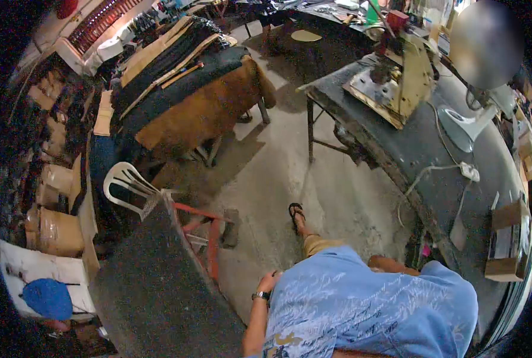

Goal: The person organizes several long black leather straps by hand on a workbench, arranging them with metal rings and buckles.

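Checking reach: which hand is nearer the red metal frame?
Left. The left hand is beside the red metal frame; the right hand is hidden, and only its forearm shows, across the body.

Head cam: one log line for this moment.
left hand: at side, near dark board, grip unclear | right hand: not visible | sandalled foot: on concrete floor

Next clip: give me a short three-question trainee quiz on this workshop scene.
1. True or false: the white plastic chair stands on top of the dark workbench.
2. What sits on the wrist below the left hand? A) a watch B) a glove C) a rope
3. What footwear shows on the foot?
Key: 1 false; 2 A; 3 a sandal.
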{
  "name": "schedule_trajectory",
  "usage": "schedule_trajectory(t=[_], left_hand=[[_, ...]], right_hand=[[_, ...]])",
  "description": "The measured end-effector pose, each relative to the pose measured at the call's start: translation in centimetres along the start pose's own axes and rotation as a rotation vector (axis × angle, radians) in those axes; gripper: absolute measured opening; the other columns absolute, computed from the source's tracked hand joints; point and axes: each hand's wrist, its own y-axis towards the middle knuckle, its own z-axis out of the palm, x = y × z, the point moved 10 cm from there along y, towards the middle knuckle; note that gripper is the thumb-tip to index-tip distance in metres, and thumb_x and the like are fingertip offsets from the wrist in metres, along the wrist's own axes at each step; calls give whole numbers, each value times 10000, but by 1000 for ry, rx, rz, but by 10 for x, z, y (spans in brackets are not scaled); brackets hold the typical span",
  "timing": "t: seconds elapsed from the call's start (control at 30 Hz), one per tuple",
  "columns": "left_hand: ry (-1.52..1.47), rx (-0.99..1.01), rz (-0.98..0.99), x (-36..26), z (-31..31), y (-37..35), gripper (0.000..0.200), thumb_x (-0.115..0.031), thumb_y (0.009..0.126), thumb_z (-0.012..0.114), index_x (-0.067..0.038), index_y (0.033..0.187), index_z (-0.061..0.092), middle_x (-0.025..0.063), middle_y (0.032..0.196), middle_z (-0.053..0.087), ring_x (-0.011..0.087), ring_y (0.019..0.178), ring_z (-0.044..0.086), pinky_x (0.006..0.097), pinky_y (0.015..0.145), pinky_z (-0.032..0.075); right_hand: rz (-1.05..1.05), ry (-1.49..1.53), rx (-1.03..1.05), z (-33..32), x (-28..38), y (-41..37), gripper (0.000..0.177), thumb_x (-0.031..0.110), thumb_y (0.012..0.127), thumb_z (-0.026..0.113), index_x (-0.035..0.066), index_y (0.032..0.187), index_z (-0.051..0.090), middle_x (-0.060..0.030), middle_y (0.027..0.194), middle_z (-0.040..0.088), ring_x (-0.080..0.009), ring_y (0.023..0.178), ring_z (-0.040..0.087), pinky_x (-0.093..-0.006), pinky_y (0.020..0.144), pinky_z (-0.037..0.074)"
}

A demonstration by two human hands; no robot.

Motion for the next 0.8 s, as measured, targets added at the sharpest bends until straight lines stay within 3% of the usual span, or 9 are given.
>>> schedule_trajectory(t=[0.07,0.13,0.23,0.27,0.33,0.4,0.53,0.7,0.8], left_hand=[[-13,-106,33,-33,-52,23,560,-465,930,590,-16,1264,612,200,1234,656,323,1153,625,408,961,486],[-69,-171,7,-52,-105,50,542,-452,926,611,-8,1236,624,192,1181,679,298,1093,649,389,923,500],[-215,-244,-26,-75,-171,103,492,-401,928,637,11,1197,635,168,1080,707,249,979,673,358,863,513],[-234,-293,13,-92,-203,120,474,-376,929,645,21,1188,635,159,1050,710,236,947,671,351,849,513],[-288,-372,58,-112,-246,133,440,-326,929,661,42,1170,634,141,991,715,211,882,669,338,820,514],[-473,-414,119,-124,-295,175,443,-289,936,659,62,1202,614,154,1052,705,223,946,660,354,851,511],[-292,-546,115,-181,-387,226,444,-293,935,662,64,1195,618,156,1091,701,238,978,656,353,886,507],[-295,-442,126,-218,-486,369,407,-264,930,662,44,1194,625,174,1080,700,241,971,661,354,883,509],[-117,-414,227,-304,-562,421,397,-246,932,660,48,1196,623,161,1084,699,228,979,657,345,884,508]], right_hand=[[-467,-52,-256,-80,89,61,297,318,943,567,55,1022,682,-121,967,666,-254,909,618,-403,835,479],[377,463,-11,-87,37,185,319,297,929,579,50,1105,678,-101,1000,679,-200,907,609,-374,837,476],[241,-153,46,-159,57,378,318,301,905,536,18,1031,609,-170,860,657,-235,757,577,-448,686,473],[296,-93,156,-230,156,418,330,295,917,518,15,1075,590,-207,849,655,-298,750,601,-466,680,471],[272,223,-34,-293,203,506,290,258,894,575,43,1089,594,-223,922,670,-422,860,647,-508,715,498],[-30,-244,-220,-348,241,612,336,291,912,596,77,1170,600,-194,999,676,-390,933,641,-474,777,520],[-80,7,-255,-451,357,676,340,287,924,589,62,1176,621,-177,1110,666,-370,1030,625,-452,860,506],[-203,115,-370,-499,340,776,405,303,932,582,39,1238,608,-214,1123,659,-388,1061,621,-443,915,495],[142,206,-232,-538,318,793,409,298,936,574,34,1246,604,-212,1164,654,-380,1092,616,-444,931,491]])
